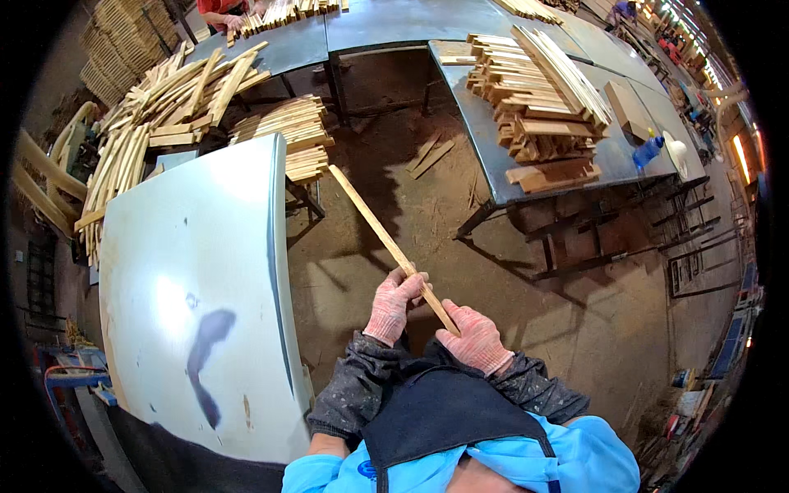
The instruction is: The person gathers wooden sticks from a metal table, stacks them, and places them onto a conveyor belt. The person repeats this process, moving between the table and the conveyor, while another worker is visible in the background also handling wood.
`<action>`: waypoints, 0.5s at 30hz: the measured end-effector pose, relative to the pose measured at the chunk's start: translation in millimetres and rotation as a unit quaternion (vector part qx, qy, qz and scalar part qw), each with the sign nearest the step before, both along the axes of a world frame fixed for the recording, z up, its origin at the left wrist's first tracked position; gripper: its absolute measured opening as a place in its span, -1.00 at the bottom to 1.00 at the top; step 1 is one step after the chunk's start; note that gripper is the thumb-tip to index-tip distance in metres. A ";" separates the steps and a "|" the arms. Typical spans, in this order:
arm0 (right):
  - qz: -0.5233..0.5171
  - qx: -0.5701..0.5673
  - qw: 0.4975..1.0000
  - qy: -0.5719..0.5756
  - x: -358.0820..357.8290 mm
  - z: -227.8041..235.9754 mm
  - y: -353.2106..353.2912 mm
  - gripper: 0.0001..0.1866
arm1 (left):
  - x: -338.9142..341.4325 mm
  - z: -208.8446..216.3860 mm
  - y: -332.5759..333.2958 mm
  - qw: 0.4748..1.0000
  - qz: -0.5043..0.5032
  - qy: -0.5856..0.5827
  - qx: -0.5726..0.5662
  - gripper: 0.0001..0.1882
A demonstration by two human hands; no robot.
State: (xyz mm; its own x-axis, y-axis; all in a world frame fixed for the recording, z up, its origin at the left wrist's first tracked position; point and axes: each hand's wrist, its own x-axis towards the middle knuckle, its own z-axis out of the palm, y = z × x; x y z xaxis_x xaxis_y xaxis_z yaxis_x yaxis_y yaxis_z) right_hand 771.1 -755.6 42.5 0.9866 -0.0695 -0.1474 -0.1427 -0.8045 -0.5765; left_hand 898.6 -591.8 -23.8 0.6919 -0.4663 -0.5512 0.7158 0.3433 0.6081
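Apron point(460, 419), dark over a blue shirt point(592, 452), fills the near edge at six o'clock. Just ahead of it, the right hand point(477, 338), in a reddish-white glove, is closed on the near end of a stick point(374, 222), thumb lying along the top; its fingers are mostly hidden beneath. Slightly farther along, the left hand point(396, 306), gloved alike, pinches the same stick between thumb and curled fingers. The stick is held in the air over the floor point(509, 271), slanting from the right hand out toward eleven o'clock. At nine o'clock stands a pale table point(246, 320), its glossy top marked by a dark smear point(204, 361). Beyond its far corner, at eleven, lies a bundle point(283, 131) of sticks, and at half past ten a looser heap point(181, 99). Two offcuts point(431, 156) lie on the floor at twelve. At one o'clock a grey table point(485, 148) bears a tall stack point(538, 115) of sticks, with a box point(626, 111) and a blue bottle point(648, 154) to its right, toward two. Farthest off, another table point(378, 33) stretches across twelve, and a co-worker's gloved hand point(226, 20) is beside more sticks point(283, 15) at eleven.
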 end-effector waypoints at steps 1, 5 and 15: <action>-0.002 0.012 1.000 0.008 18.2 1.6 -3.5 -0.31 | 20.9 -0.6 -4.4 1.000 -0.008 0.006 0.000 -0.48; -0.045 0.135 0.990 0.022 88.5 -11.3 -24.9 -0.32 | 102.5 -3.6 -16.3 1.000 -0.011 0.011 0.008 -0.54; -0.155 0.444 0.865 0.175 282.7 -25.4 -119.6 -0.32 | 302.8 -38.3 -73.4 0.997 0.060 0.046 0.004 -0.72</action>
State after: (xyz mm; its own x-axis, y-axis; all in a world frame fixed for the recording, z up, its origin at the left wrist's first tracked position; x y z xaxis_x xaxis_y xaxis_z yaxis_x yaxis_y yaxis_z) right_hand 1053.8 -875.2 17.1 0.8252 -0.0297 -0.5641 -0.5628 0.0424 -0.8255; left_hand 1201.4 -665.2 -62.1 0.6887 -0.3785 -0.6184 0.7228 0.4248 0.5450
